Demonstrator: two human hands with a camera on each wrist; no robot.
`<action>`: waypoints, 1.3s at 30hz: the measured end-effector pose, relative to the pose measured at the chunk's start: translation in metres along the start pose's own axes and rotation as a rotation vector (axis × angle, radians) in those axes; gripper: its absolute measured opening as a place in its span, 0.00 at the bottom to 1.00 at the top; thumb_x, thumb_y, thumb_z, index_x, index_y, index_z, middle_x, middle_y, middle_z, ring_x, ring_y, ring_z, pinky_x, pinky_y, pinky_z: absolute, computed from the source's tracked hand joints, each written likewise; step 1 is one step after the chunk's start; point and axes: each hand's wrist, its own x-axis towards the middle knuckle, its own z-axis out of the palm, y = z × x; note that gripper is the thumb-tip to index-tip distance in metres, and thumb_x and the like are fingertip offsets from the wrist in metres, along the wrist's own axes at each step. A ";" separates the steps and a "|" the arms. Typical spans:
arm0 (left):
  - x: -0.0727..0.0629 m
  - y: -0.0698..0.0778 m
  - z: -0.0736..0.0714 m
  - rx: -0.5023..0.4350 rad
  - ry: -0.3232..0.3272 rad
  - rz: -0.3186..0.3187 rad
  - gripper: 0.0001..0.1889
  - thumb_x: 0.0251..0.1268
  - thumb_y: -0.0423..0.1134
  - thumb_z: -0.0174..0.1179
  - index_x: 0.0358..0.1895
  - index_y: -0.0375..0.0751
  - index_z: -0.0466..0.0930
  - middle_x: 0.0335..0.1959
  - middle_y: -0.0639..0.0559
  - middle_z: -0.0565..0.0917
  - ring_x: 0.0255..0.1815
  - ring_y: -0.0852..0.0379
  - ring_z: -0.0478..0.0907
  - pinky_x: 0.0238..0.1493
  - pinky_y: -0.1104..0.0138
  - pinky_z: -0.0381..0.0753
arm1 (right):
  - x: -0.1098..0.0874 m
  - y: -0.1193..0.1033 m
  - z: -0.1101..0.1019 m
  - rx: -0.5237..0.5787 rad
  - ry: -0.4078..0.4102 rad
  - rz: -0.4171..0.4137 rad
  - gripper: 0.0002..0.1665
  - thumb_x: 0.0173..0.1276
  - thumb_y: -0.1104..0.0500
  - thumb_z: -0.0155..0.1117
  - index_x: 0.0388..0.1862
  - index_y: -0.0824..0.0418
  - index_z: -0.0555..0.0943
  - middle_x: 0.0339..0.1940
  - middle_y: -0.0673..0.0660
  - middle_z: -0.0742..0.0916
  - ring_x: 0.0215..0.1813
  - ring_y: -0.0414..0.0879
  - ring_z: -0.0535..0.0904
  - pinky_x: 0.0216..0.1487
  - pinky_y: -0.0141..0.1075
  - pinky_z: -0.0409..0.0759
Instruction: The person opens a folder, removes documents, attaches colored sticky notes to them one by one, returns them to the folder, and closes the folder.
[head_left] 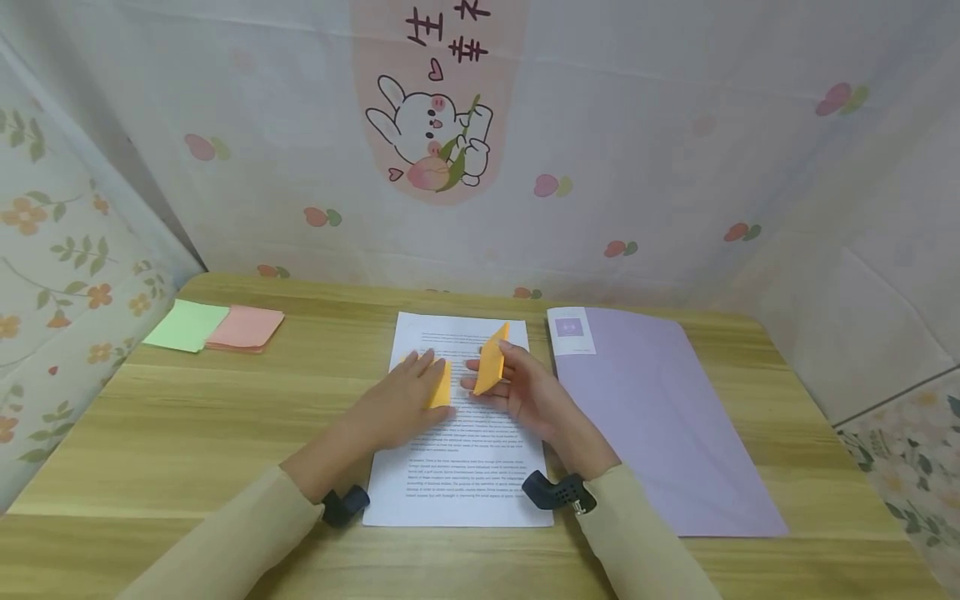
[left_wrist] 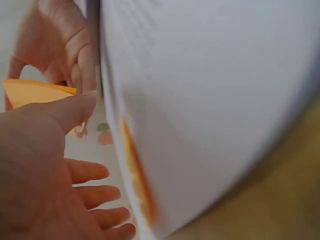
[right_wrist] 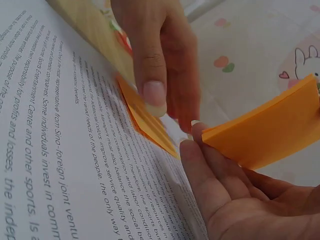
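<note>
My right hand [head_left: 534,396] holds a small orange sticky note pad [head_left: 491,364] upright between thumb and fingers, above a printed sheet [head_left: 476,467]. Another orange sticky note [head_left: 441,385] lies on the print, partly hidden under my left hand [head_left: 405,402]. The left wrist view shows the left fingers [left_wrist: 97,195] extended and holding nothing, with the note [left_wrist: 137,177] beside them. From the right wrist, the left thumb [right_wrist: 154,90] appears over that note [right_wrist: 145,120]; whether it touches cannot be told. The pad [right_wrist: 270,125] looks thin and slightly bent.
Right of the sheet lies a purple folder [head_left: 660,400] with a white label [head_left: 572,342]. Green sticky notes [head_left: 187,325] and pink sticky notes [head_left: 246,327] sit at the table's back left. A patterned cloth [head_left: 637,150] hangs behind the wooden table [head_left: 247,417].
</note>
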 end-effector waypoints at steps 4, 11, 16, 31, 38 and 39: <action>0.000 0.009 -0.011 -0.043 0.108 0.033 0.43 0.67 0.57 0.64 0.77 0.36 0.60 0.79 0.38 0.64 0.79 0.38 0.62 0.73 0.46 0.70 | -0.003 -0.002 0.002 0.034 -0.050 -0.011 0.37 0.82 0.48 0.42 0.81 0.59 0.45 0.67 0.65 0.77 0.54 0.50 0.88 0.60 0.41 0.84; 0.008 0.027 -0.022 -0.145 0.211 0.134 0.48 0.59 0.57 0.71 0.79 0.43 0.59 0.79 0.49 0.66 0.79 0.48 0.65 0.72 0.50 0.74 | -0.005 -0.004 0.005 0.038 -0.107 0.005 0.32 0.81 0.47 0.42 0.77 0.58 0.53 0.65 0.63 0.77 0.56 0.51 0.87 0.56 0.36 0.86; 0.016 0.032 -0.022 -0.195 0.201 0.193 0.48 0.59 0.56 0.72 0.79 0.44 0.59 0.78 0.50 0.67 0.75 0.50 0.70 0.68 0.55 0.78 | -0.005 -0.001 0.006 0.049 -0.129 0.012 0.23 0.81 0.48 0.41 0.69 0.54 0.61 0.61 0.56 0.75 0.52 0.45 0.83 0.51 0.30 0.85; 0.017 0.027 -0.024 -0.294 0.198 0.170 0.45 0.54 0.52 0.76 0.75 0.46 0.65 0.66 0.54 0.76 0.60 0.55 0.77 0.60 0.59 0.82 | -0.004 0.004 0.006 0.031 -0.185 0.023 0.28 0.83 0.44 0.39 0.75 0.55 0.59 0.62 0.56 0.76 0.45 0.41 0.82 0.48 0.27 0.83; 0.001 0.010 -0.034 -0.141 0.252 0.158 0.43 0.54 0.52 0.75 0.72 0.44 0.68 0.64 0.50 0.78 0.54 0.52 0.77 0.52 0.60 0.84 | -0.001 0.004 0.007 -0.035 -0.155 0.055 0.40 0.82 0.39 0.40 0.78 0.67 0.58 0.61 0.57 0.82 0.53 0.46 0.87 0.59 0.39 0.84; -0.003 0.006 -0.037 -0.099 0.251 0.154 0.43 0.53 0.52 0.76 0.71 0.43 0.69 0.63 0.49 0.79 0.53 0.52 0.77 0.51 0.60 0.84 | 0.000 0.004 0.007 -0.042 -0.143 0.065 0.40 0.82 0.39 0.40 0.79 0.66 0.58 0.65 0.60 0.81 0.57 0.49 0.86 0.61 0.40 0.83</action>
